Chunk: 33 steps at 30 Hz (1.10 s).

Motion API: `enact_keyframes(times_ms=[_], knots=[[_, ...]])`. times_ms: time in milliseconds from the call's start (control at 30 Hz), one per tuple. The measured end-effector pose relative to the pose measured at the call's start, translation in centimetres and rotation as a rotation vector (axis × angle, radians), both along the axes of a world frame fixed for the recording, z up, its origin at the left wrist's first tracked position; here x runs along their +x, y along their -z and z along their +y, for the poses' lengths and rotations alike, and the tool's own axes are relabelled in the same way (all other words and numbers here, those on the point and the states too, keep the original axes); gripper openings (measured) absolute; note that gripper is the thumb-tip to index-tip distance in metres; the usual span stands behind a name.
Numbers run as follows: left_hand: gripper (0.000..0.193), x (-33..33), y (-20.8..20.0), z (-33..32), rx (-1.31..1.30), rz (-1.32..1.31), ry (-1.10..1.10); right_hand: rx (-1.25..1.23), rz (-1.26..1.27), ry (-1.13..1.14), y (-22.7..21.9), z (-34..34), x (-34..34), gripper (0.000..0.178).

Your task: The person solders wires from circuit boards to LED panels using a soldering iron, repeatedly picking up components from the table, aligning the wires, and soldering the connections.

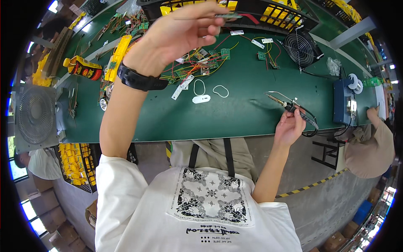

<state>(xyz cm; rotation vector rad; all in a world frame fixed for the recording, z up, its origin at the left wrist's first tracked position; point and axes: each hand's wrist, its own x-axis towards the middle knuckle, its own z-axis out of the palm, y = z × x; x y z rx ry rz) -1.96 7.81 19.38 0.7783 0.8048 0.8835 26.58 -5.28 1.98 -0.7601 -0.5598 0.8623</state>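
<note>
My left hand (184,31) is raised over the far side of the bench, its fingers closed. Between them a thin circuit board (230,16) shows edge-on, a red piece sticking out beside it. In my right hand (291,126), near the bench's front edge, is a soldering iron (289,105), tip up and to the left. Below my left hand lies a heap of small green circuit boards (213,62) with red and yellow wires. Nearer to me are two pale rings (199,87) and a white oval plate (201,98).
A black crate (289,21) with yellow parts lines the far edge. A black fan (301,47) stands right of it. Farther right is a blue soldering station (345,101). A yellow bottle (82,68) lies at left; a grey fan (35,113) stands beyond. Another person (369,147) sits at right.
</note>
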Motion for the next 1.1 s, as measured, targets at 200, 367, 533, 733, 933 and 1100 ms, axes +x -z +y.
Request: enact_keyframes(times_ms=[200, 367, 533, 733, 933, 1100], knots=[[0.023, -3.5, 1.1, -3.6, 0.190, 0.062, -0.022, -0.022, 0.032, 0.013, -0.3, 0.2, -0.2, 0.018], [0.026, -4.9, 3.0, -4.6, 0.031, 0.163, 0.047, -0.015, 0.008, 0.003, -0.3, 0.4, -0.2, 0.018], [0.028, -3.2, -0.2, -4.1, 0.211, 0.250, 0.056, -0.008, 0.019, 0.006, -0.1, 0.1, 0.0, 0.018], [0.031, -7.4, -0.7, -4.7, 0.268, 0.263, -0.078, 0.001, 0.013, -0.008, 0.5, -0.1, 0.7, 0.017], [0.040, -7.8, -6.8, -3.8, 0.486, 0.220, -0.134, -0.008, 0.038, -0.016, -0.1, 0.2, 0.3, 0.017], [0.034, -8.5, -4.0, -3.3, 0.357, 0.336, 0.062, 0.029, 0.027, -0.053, 0.5, 0.0, 0.4, 0.019]])
